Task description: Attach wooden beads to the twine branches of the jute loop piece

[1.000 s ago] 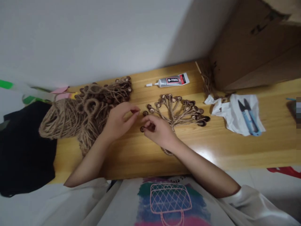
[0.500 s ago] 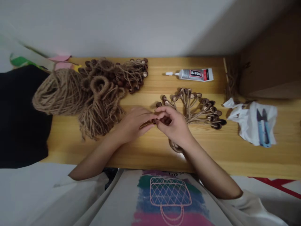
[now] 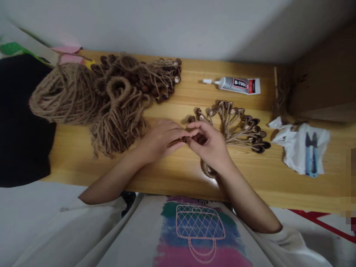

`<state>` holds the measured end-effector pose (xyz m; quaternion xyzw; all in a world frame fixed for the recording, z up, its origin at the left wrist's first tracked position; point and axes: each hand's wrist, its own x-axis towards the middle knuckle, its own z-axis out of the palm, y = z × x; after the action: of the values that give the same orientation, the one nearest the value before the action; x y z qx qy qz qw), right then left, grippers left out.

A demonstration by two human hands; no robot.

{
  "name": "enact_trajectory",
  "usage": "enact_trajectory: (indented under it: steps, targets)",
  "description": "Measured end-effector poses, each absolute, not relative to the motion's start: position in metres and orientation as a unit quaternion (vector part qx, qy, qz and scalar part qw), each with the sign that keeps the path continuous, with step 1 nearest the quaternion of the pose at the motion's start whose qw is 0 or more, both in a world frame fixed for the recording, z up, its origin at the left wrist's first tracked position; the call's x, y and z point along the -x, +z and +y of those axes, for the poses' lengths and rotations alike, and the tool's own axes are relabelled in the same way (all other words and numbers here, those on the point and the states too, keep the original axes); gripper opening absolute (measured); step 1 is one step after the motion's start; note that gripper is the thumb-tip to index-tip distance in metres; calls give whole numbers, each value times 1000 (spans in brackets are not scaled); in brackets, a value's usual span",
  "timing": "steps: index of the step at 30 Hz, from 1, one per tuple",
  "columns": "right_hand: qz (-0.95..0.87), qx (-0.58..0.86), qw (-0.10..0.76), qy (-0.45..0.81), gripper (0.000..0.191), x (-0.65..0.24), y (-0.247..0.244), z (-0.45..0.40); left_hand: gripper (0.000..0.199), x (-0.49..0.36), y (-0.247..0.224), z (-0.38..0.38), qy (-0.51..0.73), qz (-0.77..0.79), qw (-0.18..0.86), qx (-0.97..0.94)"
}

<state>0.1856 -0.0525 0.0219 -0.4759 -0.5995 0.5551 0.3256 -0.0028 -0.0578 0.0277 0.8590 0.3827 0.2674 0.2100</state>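
Observation:
My left hand [image 3: 160, 141] and my right hand [image 3: 210, 142] meet fingertip to fingertip over the table. Pinched between them is a small dark brown nutshell [image 3: 184, 139], mostly covered by the fingers. A bit of cord seems to run back under my left fingers. Right beside my right hand lies a fanned bundle of jute cords [image 3: 236, 138] with brown half shells at the ends. The bundle's wrapped twine loop [image 3: 207, 170] shows below my right wrist; that hand hides the part between.
At the left are a big hank of jute twine [image 3: 65, 94] and a heap of similar corded bundles [image 3: 116, 115]. A B-7000 glue tube [image 3: 239, 85] lies at the back. On the right, blue thread snips [image 3: 311, 155] rest on white plastic [image 3: 290, 148], near a cardboard box [image 3: 325, 81].
The whole view has shifted and tilted slightly. Both hands keep the same pinch on the small nutshell, with barely any finger movement. The things on the table lie as before.

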Motion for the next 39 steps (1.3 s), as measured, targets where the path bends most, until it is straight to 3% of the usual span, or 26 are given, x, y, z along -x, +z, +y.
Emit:
enact_trajectory:
  steps: [39]
  targets:
    - [-603, 465, 295, 577, 30, -189, 26, -51, 12, 1, 29, -59, 256, 386, 201, -863]
